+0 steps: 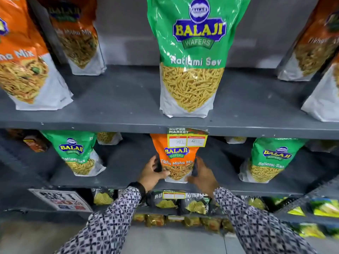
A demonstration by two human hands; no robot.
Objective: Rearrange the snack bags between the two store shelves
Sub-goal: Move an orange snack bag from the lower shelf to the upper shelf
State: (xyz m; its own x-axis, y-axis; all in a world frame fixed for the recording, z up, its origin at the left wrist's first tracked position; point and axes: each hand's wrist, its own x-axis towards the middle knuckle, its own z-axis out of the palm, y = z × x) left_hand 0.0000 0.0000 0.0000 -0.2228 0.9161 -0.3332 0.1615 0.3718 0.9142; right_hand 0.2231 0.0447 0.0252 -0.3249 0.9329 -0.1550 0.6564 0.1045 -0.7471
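An orange Tikha Mitha Mix bag (176, 158) stands upright in the middle of the lower shelf (117, 182). My left hand (152, 175) grips its left edge and my right hand (202, 174) grips its right edge. A price tag hides the bag's top. On the upper shelf (119, 107) a large green Ratlami Sev bag (192, 57) stands in the centre. Orange mix bags stand at the upper left (27, 66), behind it (78, 37), and at the upper right (315, 44). Green Ratlami Sev bags flank the held bag on the lower shelf, left (77, 154) and right (267, 162).
A yellow price tag (187, 138) hangs from the upper shelf's front edge. Below the lower shelf are dark chip bags (194, 204), a "buy 1 get 1" sign (60, 199) and small gold packets (183, 220). More packets (322, 208) lie at the far right.
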